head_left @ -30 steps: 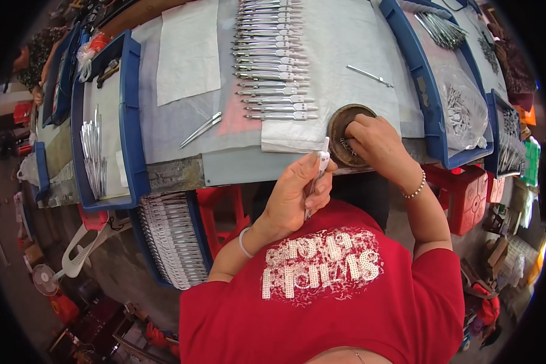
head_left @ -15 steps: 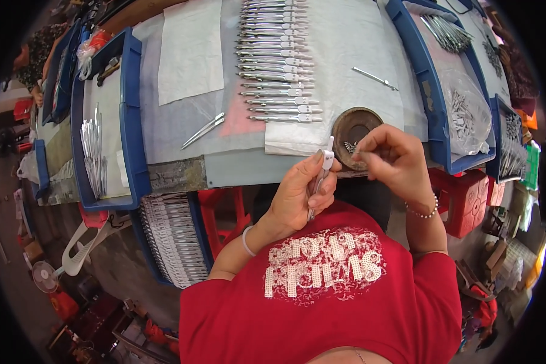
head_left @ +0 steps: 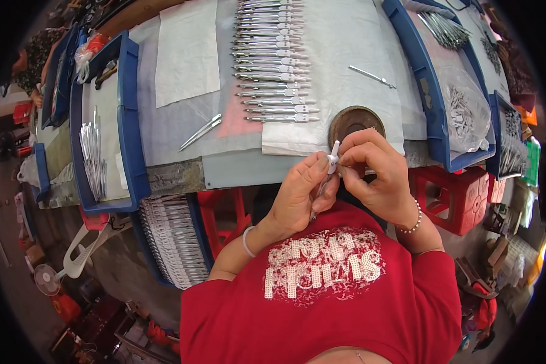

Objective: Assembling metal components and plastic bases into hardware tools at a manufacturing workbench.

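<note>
My left hand (head_left: 306,191) is wrapped round a metal drawing compass (head_left: 333,161), its white head and handle pointing up and its legs mostly hidden by my fingers. My right hand (head_left: 379,176) meets it from the right, thumb and forefinger pinched at the side of the head. What those fingertips hold, if anything, is too small to tell. Just beyond my right hand stands a round brown dish (head_left: 353,121), its inside partly hidden by the hand. A long row of compasses (head_left: 276,67) lies side by side on the table beyond my hands.
Loose metal legs (head_left: 201,131) lie left of the row, and a thin metal part (head_left: 373,77) lies to its right. Blue trays (head_left: 130,121) flank the work area; the right one holds a bag of metal parts (head_left: 464,115). Below the table are a compass-filled crate (head_left: 173,239) and red stools (head_left: 452,197).
My right hand has moved left from beside the dish to the compass head, its fingertips now at the head's side. My left hand keeps its grip, and the compass has shifted slightly right.
</note>
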A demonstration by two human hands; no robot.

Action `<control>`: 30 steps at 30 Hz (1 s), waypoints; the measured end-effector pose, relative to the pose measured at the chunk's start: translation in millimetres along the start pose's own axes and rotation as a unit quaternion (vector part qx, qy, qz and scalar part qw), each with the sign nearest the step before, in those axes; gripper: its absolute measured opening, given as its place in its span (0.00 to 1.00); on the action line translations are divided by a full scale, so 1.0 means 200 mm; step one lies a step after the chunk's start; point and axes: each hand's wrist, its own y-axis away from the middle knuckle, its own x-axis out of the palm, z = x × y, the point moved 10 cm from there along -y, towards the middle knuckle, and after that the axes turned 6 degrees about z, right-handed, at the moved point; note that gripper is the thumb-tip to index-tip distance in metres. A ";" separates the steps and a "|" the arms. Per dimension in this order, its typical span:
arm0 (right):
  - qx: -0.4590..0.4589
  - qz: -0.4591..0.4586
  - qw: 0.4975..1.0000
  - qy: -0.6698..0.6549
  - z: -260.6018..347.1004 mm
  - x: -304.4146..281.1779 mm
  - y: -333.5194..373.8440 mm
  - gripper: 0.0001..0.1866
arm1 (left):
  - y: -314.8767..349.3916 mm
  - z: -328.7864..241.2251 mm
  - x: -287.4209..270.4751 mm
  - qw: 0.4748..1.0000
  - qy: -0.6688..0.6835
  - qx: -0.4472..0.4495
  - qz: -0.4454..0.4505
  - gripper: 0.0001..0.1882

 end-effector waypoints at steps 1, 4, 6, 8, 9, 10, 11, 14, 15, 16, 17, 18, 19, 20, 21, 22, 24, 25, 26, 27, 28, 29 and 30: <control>0.002 0.007 1.000 0.003 0.00 0.01 0.00 0.08 | 0.00 -0.01 0.00 1.000 -0.022 0.007 -0.003 0.11; 0.047 0.038 0.995 -0.085 -0.08 0.04 0.02 0.08 | 0.00 -0.01 0.00 0.998 -0.057 0.010 0.003 0.11; 0.089 0.062 0.979 -0.175 -0.13 0.08 0.03 0.09 | 0.01 -0.01 0.00 0.997 -0.070 0.008 0.011 0.11; 0.165 0.071 0.902 -0.393 -0.19 0.14 0.04 0.10 | 0.01 0.01 0.02 0.998 -0.061 0.001 0.016 0.11; 0.174 0.097 0.878 -0.435 -0.19 0.18 0.05 0.12 | 0.01 0.00 0.02 0.998 -0.061 0.002 0.015 0.11; 0.166 0.127 0.883 -0.420 -0.18 0.18 0.06 0.12 | 0.02 0.03 0.03 0.998 -0.054 -0.020 0.023 0.11; 0.157 0.156 0.887 -0.404 -0.16 0.19 0.07 0.13 | 0.02 0.05 0.04 0.997 -0.048 -0.043 0.032 0.10; 0.108 0.158 0.926 -0.325 -0.17 0.18 0.07 0.10 | 0.02 0.06 0.03 0.998 -0.036 -0.040 0.016 0.11; 0.119 0.161 0.921 -0.334 -0.19 0.18 0.08 0.09 | 0.02 0.07 0.02 0.999 -0.030 -0.042 -0.001 0.11; 0.175 0.164 0.887 -0.395 -0.22 0.22 0.09 0.08 | 0.01 0.07 0.02 0.999 -0.029 -0.042 0.001 0.11; 0.175 0.164 0.888 -0.393 -0.23 0.22 0.08 0.08 | 0.01 0.09 0.01 0.999 0.019 -0.047 -0.005 0.12; 0.190 0.157 0.885 -0.394 -0.26 0.23 0.09 0.08 | 0.02 0.10 0.01 0.997 0.066 -0.050 -0.011 0.13; 0.205 0.151 0.883 -0.395 -0.28 0.23 0.09 0.08 | 0.02 0.10 -0.01 0.997 0.066 -0.047 -0.010 0.13; 0.208 0.132 0.888 -0.388 -0.29 0.21 0.08 0.08 | 0.01 0.11 -0.01 0.995 0.081 -0.051 0.021 0.13; 0.211 0.113 0.893 -0.382 -0.30 0.18 0.07 0.09 | 0.01 0.12 0.01 0.993 0.096 -0.055 0.051 0.14; 0.216 0.092 0.895 -0.380 -0.32 0.15 0.07 0.09 | 0.01 0.11 0.00 0.993 0.096 -0.052 0.052 0.14; 0.179 0.076 0.924 -0.329 -0.27 0.10 0.04 0.08 | 0.02 0.11 -0.01 0.990 0.114 -0.075 0.042 0.15; 0.143 0.057 0.948 -0.278 -0.24 0.06 0.02 0.07 | 0.02 0.10 -0.01 0.990 0.115 -0.073 0.043 0.15; 0.119 0.056 0.966 -0.222 -0.23 0.04 0.01 0.06 | 0.02 0.09 -0.02 0.990 0.118 -0.072 0.024 0.16; 0.119 0.057 0.966 -0.220 -0.22 0.03 0.00 0.06 | 0.03 0.09 -0.04 0.990 0.122 -0.071 0.005 0.18; 0.059 0.083 0.989 -0.108 -0.12 0.01 -0.03 0.07 | 0.03 0.08 -0.04 0.990 0.124 -0.070 0.007 0.18; -0.002 0.107 0.994 0.006 -0.03 0.01 -0.05 0.08 | 0.03 0.08 -0.04 0.989 0.126 -0.076 0.005 0.17; -0.003 0.110 0.994 0.007 -0.01 0.02 -0.06 0.08 | 0.03 0.08 -0.05 0.988 0.128 -0.081 0.002 0.16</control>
